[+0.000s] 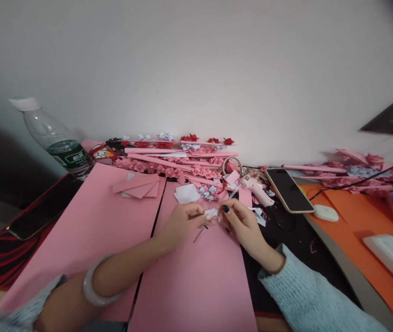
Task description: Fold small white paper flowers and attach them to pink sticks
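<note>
My left hand (182,226) is closed, pinching a small folded piece of white paper (211,212) above the pink sheet (193,286). My right hand (240,223), with dark-painted nails, has its fingers curled together at the paper's right side. What its fingertips grip is too small to make out. A thin brownish strip (199,235) shows just below the left fingers; whether it is held or lies on the sheet, I cannot tell. Behind my hands are small white paper flowers (207,192) and a stack of white paper squares (186,193).
Pink paper tubes and flowers (169,161) lie along the wall. A pink glue gun (257,189), a phone (289,190) and white earbuds case (325,212) are to the right, near orange paper (355,216). Pink paper pieces (139,186) and a bottle (58,138) are left.
</note>
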`<state>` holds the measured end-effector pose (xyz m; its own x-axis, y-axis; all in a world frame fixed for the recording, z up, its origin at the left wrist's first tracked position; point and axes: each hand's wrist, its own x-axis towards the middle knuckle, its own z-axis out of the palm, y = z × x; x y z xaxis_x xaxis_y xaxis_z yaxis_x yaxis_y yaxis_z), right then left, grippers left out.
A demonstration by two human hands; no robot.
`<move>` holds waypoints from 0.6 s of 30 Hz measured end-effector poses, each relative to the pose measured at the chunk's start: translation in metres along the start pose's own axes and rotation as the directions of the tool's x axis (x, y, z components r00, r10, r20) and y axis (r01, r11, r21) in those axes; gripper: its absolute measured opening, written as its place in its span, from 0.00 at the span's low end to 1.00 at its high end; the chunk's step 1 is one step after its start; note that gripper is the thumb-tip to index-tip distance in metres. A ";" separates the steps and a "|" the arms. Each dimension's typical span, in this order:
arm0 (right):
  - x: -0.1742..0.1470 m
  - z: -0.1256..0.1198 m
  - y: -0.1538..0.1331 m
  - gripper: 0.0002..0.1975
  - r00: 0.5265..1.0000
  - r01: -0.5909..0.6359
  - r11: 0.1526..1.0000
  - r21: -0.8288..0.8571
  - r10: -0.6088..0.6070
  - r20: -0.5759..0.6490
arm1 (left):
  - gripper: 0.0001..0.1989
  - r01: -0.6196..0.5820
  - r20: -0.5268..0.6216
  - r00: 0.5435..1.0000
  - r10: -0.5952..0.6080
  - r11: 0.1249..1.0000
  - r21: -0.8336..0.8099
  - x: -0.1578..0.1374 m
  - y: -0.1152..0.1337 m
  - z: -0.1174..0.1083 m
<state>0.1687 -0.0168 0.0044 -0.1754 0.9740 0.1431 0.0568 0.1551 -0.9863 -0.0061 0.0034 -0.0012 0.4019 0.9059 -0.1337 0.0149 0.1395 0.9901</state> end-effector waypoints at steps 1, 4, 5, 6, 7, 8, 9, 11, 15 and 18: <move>0.000 0.000 0.001 0.08 1.000 -0.005 1.000 -0.020 0.005 0.010 | 0.10 -0.005 -0.007 1.000 0.005 1.000 0.011 0.000 0.000 0.000; 0.001 -0.001 0.004 0.05 0.999 -0.019 0.992 -0.124 0.024 0.041 | 0.08 -0.027 -0.016 0.999 0.028 0.999 0.047 0.000 -0.001 0.000; 0.001 -0.002 0.005 0.04 0.998 -0.024 0.988 -0.155 0.032 0.048 | 0.08 -0.034 -0.014 0.999 0.035 0.997 0.067 0.000 -0.002 0.000; 0.001 -0.002 0.006 0.03 0.998 -0.031 0.984 -0.177 0.041 0.052 | 0.08 -0.042 -0.010 0.999 0.043 0.995 0.095 0.000 -0.002 0.000; 0.002 -0.002 0.007 0.02 0.997 -0.038 0.981 -0.189 0.050 0.055 | 0.07 -0.053 -0.007 0.998 0.055 0.990 0.131 -0.001 -0.003 0.000; 0.002 -0.001 0.007 0.02 0.997 -0.047 0.980 -0.192 0.059 0.059 | 0.07 -0.069 -0.002 0.998 0.070 0.982 0.175 -0.001 -0.003 0.000; 0.003 -0.001 0.008 0.02 0.996 -0.055 0.980 -0.190 0.068 0.063 | 0.07 -0.087 0.004 0.996 0.089 0.973 0.215 -0.001 -0.004 0.000; 0.003 -0.001 0.009 0.01 0.994 -0.071 0.982 -0.173 0.084 0.067 | 0.06 -0.126 0.025 0.992 0.124 0.957 0.263 -0.001 -0.004 0.000; 0.004 -0.001 0.009 0.04 0.992 -0.103 0.990 -0.097 0.109 0.059 | 0.09 -0.143 0.057 0.989 0.134 0.964 0.225 -0.002 -0.002 -0.001; 0.004 -0.001 0.010 0.05 0.992 -0.113 0.993 -0.046 0.115 0.059 | 0.15 -0.113 0.077 0.992 0.105 0.988 0.110 -0.002 -0.001 -0.002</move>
<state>0.1693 -0.0115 -0.0044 -0.2255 0.9740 0.0232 0.1211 0.0516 -0.9913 -0.0085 0.0020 -0.0015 0.4702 0.8822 -0.0256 0.0699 -0.0084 0.9975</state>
